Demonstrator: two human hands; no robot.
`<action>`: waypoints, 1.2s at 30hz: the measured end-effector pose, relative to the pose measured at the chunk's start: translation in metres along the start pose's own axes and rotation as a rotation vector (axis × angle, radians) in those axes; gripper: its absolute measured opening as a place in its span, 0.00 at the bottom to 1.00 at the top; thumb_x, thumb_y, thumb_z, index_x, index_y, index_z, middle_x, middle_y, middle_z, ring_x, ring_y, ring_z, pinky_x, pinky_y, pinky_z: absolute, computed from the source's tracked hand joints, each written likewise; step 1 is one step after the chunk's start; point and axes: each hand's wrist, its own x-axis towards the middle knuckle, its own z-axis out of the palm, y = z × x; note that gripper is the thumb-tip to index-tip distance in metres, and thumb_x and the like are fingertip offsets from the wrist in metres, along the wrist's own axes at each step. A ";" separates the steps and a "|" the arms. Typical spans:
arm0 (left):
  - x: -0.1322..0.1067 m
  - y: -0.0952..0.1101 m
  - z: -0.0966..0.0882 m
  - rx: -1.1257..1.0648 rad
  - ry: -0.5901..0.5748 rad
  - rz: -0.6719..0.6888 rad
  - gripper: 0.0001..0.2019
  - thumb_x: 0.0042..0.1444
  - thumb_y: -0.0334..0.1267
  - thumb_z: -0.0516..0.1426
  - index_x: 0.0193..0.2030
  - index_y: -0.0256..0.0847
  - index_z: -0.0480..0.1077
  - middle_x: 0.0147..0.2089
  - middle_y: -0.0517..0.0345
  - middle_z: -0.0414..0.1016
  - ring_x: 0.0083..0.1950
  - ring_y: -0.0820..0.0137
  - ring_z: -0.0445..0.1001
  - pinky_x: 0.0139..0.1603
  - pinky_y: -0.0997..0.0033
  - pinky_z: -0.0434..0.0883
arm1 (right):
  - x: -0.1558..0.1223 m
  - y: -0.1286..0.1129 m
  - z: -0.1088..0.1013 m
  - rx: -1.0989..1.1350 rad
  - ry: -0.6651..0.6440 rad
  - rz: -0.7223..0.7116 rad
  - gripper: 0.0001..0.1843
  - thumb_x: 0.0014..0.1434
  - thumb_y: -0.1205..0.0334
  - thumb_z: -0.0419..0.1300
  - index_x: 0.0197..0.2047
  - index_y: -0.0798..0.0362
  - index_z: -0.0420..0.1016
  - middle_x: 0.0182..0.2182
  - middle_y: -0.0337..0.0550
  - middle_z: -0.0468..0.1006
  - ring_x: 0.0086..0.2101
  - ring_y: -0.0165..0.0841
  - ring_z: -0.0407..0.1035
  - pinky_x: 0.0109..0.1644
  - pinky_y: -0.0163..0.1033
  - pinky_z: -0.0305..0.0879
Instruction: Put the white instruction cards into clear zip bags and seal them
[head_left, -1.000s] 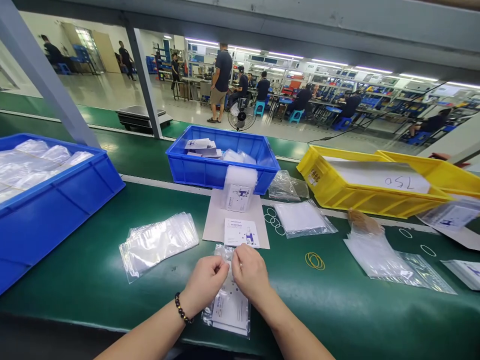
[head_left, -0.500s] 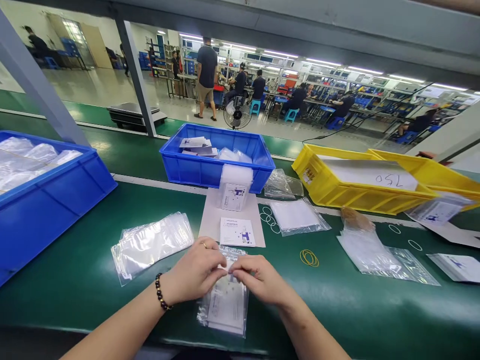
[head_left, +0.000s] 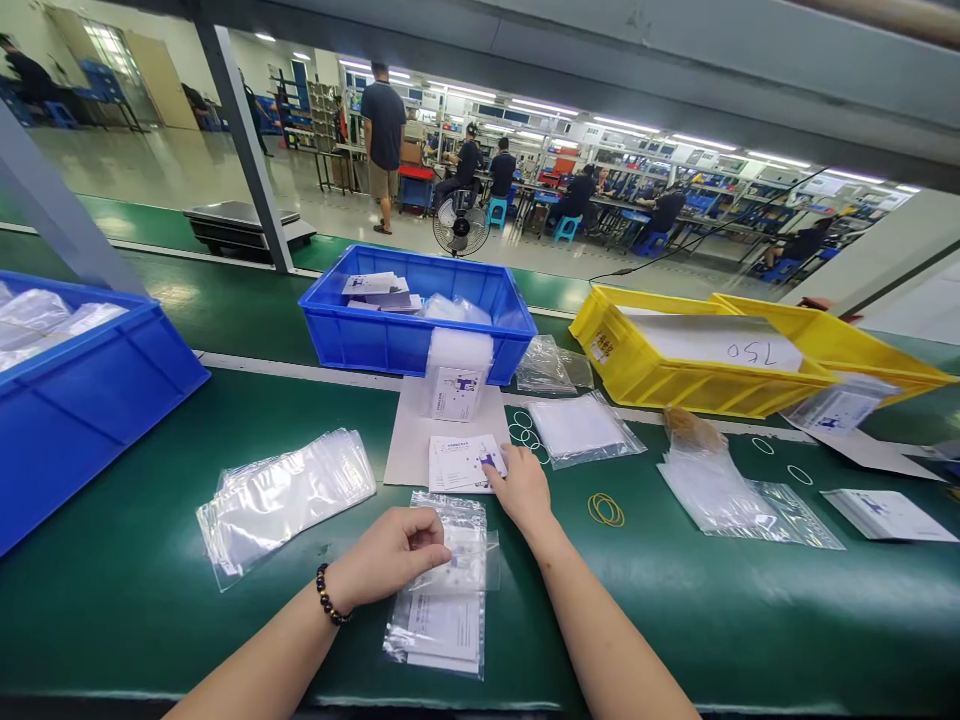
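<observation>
My left hand is closed, thumb and forefinger pinched at a small clear plastic bag. Under it lies a pile of clear zip bags with printed white papers inside. My right hand reaches over the right edge of a short stack of white printed booklets, its thumb and fingers on the top booklet. The stack rests on a sheet of grey cardboard. Behind it, a clear bag with a printed booklet leans against a blue bin.
Flat clear bags lie at left beside a large blue bin. To the right are white rings, a bagged white stack, yellow rubber bands, more clear bags, booklets and a yellow bin.
My right hand has left the clear bag and moved up and right to the booklet stack. My left hand stays over the zip bags. The view has shifted slightly.
</observation>
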 end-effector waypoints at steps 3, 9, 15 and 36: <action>0.004 -0.007 0.001 0.025 0.000 -0.005 0.07 0.47 0.39 0.54 0.25 0.37 0.67 0.25 0.61 0.65 0.27 0.73 0.60 0.29 0.76 0.59 | 0.004 0.008 -0.001 0.068 0.023 0.066 0.19 0.46 0.63 0.59 0.43 0.56 0.67 0.24 0.41 0.67 0.28 0.37 0.66 0.32 0.41 0.62; 0.010 -0.013 -0.002 0.092 0.017 0.027 0.08 0.50 0.37 0.51 0.24 0.39 0.66 0.30 0.59 0.67 0.32 0.71 0.64 0.34 0.74 0.61 | 0.004 -0.002 -0.013 0.465 0.102 0.144 0.18 0.54 0.59 0.50 0.47 0.55 0.58 0.27 0.36 0.63 0.23 0.29 0.65 0.25 0.36 0.66; 0.012 -0.016 -0.003 0.029 0.045 0.022 0.07 0.49 0.37 0.52 0.24 0.39 0.68 0.32 0.58 0.68 0.34 0.69 0.65 0.36 0.73 0.61 | -0.009 -0.023 -0.033 0.797 -0.179 0.159 0.13 0.49 0.54 0.59 0.34 0.55 0.68 0.24 0.37 0.67 0.19 0.25 0.61 0.20 0.33 0.62; 0.018 -0.023 0.003 -0.470 0.206 -0.135 0.15 0.40 0.46 0.58 0.22 0.35 0.64 0.20 0.62 0.64 0.22 0.76 0.60 0.25 0.77 0.59 | -0.034 -0.049 -0.023 0.688 -0.698 0.044 0.13 0.46 0.66 0.59 0.38 0.54 0.71 0.26 0.36 0.68 0.26 0.27 0.63 0.31 0.34 0.63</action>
